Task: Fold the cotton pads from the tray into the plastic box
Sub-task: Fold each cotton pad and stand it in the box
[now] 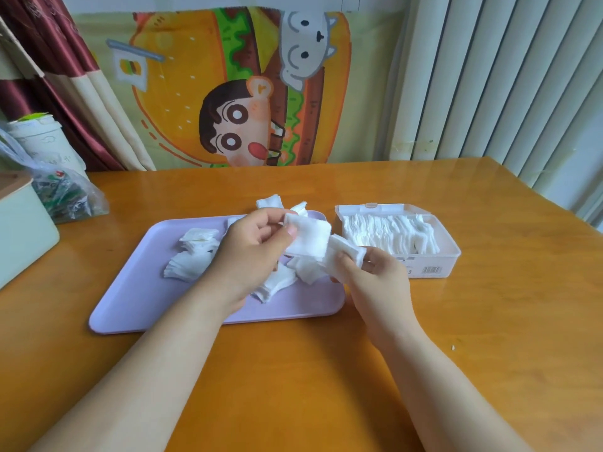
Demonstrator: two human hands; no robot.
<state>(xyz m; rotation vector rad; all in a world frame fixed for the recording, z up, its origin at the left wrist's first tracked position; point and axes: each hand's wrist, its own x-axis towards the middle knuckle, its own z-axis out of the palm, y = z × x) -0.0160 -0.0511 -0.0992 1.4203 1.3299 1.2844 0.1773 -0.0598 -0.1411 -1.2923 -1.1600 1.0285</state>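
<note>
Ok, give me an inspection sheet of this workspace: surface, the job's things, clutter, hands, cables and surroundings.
Surface: glossy orange-brown table.
Job's things: lilac tray with loose cotton pads scattered on it; open plastic box on the table to the tray's right, with a row of pads inside.
Clutter: plastic bag, white cup and pale green box at the table's left edge.
Hands: left hand pinches a pad above the tray; right hand holds a second pad.
Cables: nothing seen.
Surroundings: cartoon cloth behind the table, dark red curtain to the left, vertical blinds to the right.
</note>
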